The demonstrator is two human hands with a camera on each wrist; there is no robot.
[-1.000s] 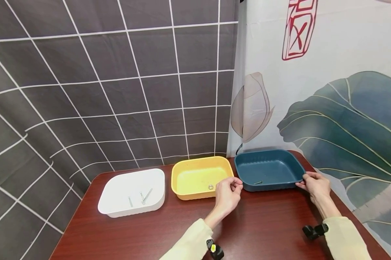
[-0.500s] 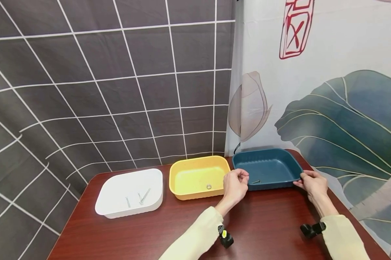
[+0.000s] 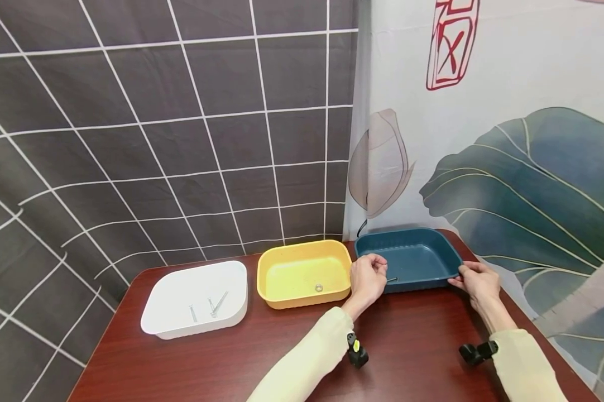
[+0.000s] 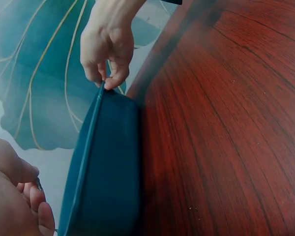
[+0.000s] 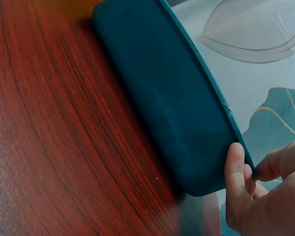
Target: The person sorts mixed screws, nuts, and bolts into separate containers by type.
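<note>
My left hand (image 3: 369, 278) is over the front left corner of the dark blue tray (image 3: 412, 257). In the left wrist view its thumb and fingers pinch a small dark piece (image 4: 39, 184), of which only the tip shows; I cannot tell its kind. A thin screw (image 3: 392, 280) lies inside the tray's front left, partly hidden by this hand. At the tray's front right corner, my right hand (image 3: 479, 282) pinches the rim, thumb on one side and fingers on the other, as the right wrist view (image 5: 255, 191) bears out.
Left of the blue tray stands a yellow tray (image 3: 284, 303) with a small metal nut (image 3: 319, 287) inside. Farther left, a white tray (image 3: 166, 296) holds several screws (image 3: 219, 304). All three stand on a reddish wooden table (image 3: 206, 363), before hanging cloths.
My left hand has moved right, from the gap between the yellow and blue trays to over the blue tray's corner. My right hand keeps its hold on the rim.
</note>
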